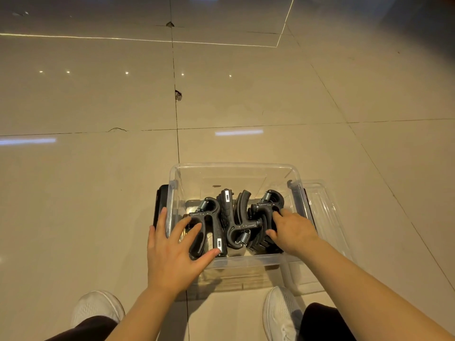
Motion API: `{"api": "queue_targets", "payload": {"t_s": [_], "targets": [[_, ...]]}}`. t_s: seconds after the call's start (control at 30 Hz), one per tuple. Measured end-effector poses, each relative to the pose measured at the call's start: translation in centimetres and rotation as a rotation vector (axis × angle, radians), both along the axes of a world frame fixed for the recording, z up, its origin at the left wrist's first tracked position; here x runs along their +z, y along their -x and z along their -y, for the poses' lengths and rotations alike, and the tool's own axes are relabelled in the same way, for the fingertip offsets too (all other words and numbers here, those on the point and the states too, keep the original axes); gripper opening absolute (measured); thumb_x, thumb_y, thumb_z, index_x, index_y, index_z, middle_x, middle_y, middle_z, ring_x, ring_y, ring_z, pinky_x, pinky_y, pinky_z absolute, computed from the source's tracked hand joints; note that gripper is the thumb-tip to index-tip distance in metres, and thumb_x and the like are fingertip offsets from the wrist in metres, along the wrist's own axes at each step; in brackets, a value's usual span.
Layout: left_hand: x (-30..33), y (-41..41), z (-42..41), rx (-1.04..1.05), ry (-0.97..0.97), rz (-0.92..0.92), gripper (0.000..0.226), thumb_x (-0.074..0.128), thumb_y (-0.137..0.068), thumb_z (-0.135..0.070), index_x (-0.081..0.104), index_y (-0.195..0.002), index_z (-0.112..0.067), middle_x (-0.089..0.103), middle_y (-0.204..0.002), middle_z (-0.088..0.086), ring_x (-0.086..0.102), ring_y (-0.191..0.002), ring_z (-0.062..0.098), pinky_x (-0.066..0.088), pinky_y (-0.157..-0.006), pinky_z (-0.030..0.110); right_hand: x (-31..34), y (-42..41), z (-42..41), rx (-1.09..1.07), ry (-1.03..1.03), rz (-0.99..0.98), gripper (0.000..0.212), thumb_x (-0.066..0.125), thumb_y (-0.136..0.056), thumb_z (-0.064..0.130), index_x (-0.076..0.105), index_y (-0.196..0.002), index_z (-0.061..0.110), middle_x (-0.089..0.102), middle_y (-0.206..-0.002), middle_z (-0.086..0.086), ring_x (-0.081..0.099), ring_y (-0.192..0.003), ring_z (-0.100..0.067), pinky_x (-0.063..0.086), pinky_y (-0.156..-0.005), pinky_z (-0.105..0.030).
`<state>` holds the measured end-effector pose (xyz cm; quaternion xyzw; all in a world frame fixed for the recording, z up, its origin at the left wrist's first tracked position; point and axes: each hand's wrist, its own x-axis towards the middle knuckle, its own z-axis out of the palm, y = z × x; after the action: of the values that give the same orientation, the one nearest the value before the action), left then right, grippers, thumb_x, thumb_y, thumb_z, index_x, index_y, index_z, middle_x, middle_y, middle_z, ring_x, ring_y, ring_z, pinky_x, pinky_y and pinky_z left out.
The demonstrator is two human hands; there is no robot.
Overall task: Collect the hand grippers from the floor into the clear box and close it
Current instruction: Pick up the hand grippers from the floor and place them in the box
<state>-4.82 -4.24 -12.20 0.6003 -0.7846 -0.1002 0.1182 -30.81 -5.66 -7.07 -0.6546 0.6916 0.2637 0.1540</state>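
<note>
Black plastic hand grippers with steel coil springs point(236, 217) lie piled inside the clear plastic box point(234, 168) on the beige tiled floor point(98, 107) — both hands reach into it. The left hand point(172, 247) grasps the leftmost gripper point(209, 222), fingers over one handle and thumb under it. The right hand point(293, 230) presses down on the grippers beneath it, fingers bent; a firm grip cannot be told. The clear lid point(325, 217) lies just right of that hand — the box stands open.

Both hands reach into the clear box point(235, 168) on the floor: the left hand point(172, 252) holds a gripper point(209, 217), the right hand point(293, 230) rests on another gripper point(267, 209).
</note>
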Motion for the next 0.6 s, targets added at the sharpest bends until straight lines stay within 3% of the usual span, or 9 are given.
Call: {"api": "queue_targets", "payload": {"t_s": [0.1, 0.2, 0.23, 0.3, 0.37, 0.47, 0.6], "targets": [[1.2, 0.0, 0.0, -0.014, -0.123, 0.048, 0.086, 0.015, -0.074, -0.087, 0.065, -0.117, -0.033, 0.056, -0.131, -0.003, 0.012, -0.143, 0.034, 0.025, -0.106, 0.064, 4.2, 0.2, -0.7, 0.112, -0.19, 0.068, 0.041, 0.041, -0.097, 0.039, 0.046, -0.133, 0.02, 0.051, -0.129, -0.007, 0.053, -0.114, -0.025, 0.046, -0.089, -0.038], [2.9, -0.6, 0.1, -0.07, -0.322, 0.091, 0.098, 0.003, -0.061, -0.09, 0.03, -0.143, -0.043, 0.019, -0.156, -0.006, -0.016, -0.143, 0.028, 0.001, -0.11, 0.062, 10.3, -0.8, -1.5, 0.225, -0.167, 0.017, 0.033, 0.042, -0.097, 0.033, 0.051, -0.125, 0.022, 0.054, -0.123, -0.005, 0.054, -0.109, -0.025, 0.046, -0.079, -0.035], [3.8, -1.0, 0.0, -0.105, -0.368, 0.089, 0.101, 0.004, -0.057, -0.09, 0.019, -0.146, -0.044, 0.01, -0.157, -0.007, -0.017, -0.143, 0.028, 0.0, -0.111, 0.061, 12.4, -1.3, -1.9, 0.242, -0.122, 0.015, 0.03, 0.042, -0.097, 0.032, 0.053, -0.123, 0.022, 0.054, -0.121, -0.005, 0.054, -0.109, -0.024, 0.043, -0.075, -0.033], [6.8, -1.7, -0.3, -0.178, -0.346, 0.028, 0.095, 0.014, -0.06, -0.084, 0.011, -0.146, -0.043, 0.016, -0.156, -0.008, -0.004, -0.145, 0.026, 0.012, -0.114, 0.052, 16.4, -2.4, -2.6, 0.231, -0.051, 0.067, 0.03, 0.046, -0.096, 0.031, 0.054, -0.124, 0.026, 0.055, -0.124, -0.002, 0.051, -0.112, -0.021, 0.04, -0.076, -0.031], [10.7, -2.5, -1.3, -0.228, -0.258, -0.095, 0.08, 0.034, -0.074, -0.073, 0.014, -0.146, -0.044, 0.033, -0.148, -0.011, 0.021, -0.141, 0.019, 0.03, -0.109, 0.04, 19.8, -3.9, -3.5, 0.219, -0.002, 0.152, 0.035, 0.051, -0.094, 0.03, 0.052, -0.129, 0.026, 0.055, -0.128, 0.001, 0.051, -0.112, -0.018, 0.04, -0.083, -0.029], [17.5, -5.2, -3.9, -0.199, -0.107, -0.287, 0.055, 0.056, -0.088, -0.045, 0.035, -0.138, -0.043, 0.054, -0.122, -0.017, 0.054, -0.106, 0.004, 0.049, -0.088, 0.029, 23.9, -7.7, -4.5, 0.223, 0.117, 0.304, 0.035, 0.057, -0.093, 0.026, 0.054, -0.128, 0.026, 0.057, -0.124, 0.003, 0.053, -0.1, -0.012, 0.042, -0.086, -0.025], [25.2, -13.7, -8.3, -0.002, 0.179, -0.37, 0.021, 0.065, -0.086, -0.03, 0.066, -0.107, -0.028, 0.063, -0.085, -0.015, 0.058, -0.072, 0.001, 0.05, -0.068, 0.023, 28.0, -15.4, -5.2, 0.292, 0.278, 0.564, 0.026, 0.058, -0.092, 0.02, 0.06, -0.118, 0.022, 0.062, -0.113, 0.004, 0.057, -0.101, -0.012, 0.047, -0.09, -0.028]]}}
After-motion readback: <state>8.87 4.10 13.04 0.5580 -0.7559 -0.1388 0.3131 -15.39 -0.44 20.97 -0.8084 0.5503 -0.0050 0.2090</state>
